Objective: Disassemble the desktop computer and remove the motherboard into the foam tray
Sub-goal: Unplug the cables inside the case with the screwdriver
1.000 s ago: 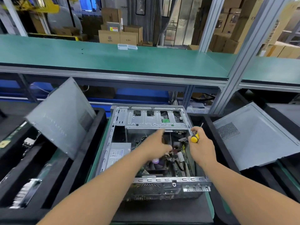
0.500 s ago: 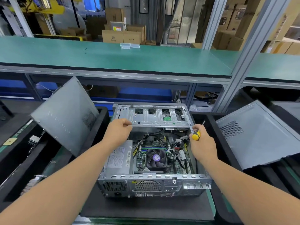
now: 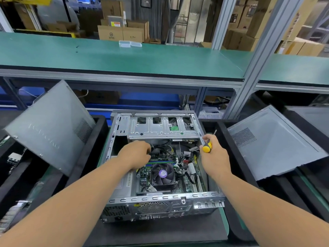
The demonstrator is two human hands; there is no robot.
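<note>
Green table (image 3: 223,223), warehouse boxes behind. Computer case (image 3: 160,202) lying open, motherboard (image 3: 147,177) flat inside, long axis front-to-back. Left hand (image 3: 137,154) nearer, fingers curled among cables; grip unclear. Right hand (image 3: 214,157) gripping screwdriver (image 3: 207,146) at case's right edge.

Bare galvanised metal computer case (image 3: 160,200), matt black foam tray (image 3: 92,148), glossy yellow plastic screwdriver handle (image 3: 207,146).

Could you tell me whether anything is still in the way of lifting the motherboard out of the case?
Yes. Cables still run across the motherboard, the cooling fan sits on it, and the left hand reaches in above its far edge.
</note>
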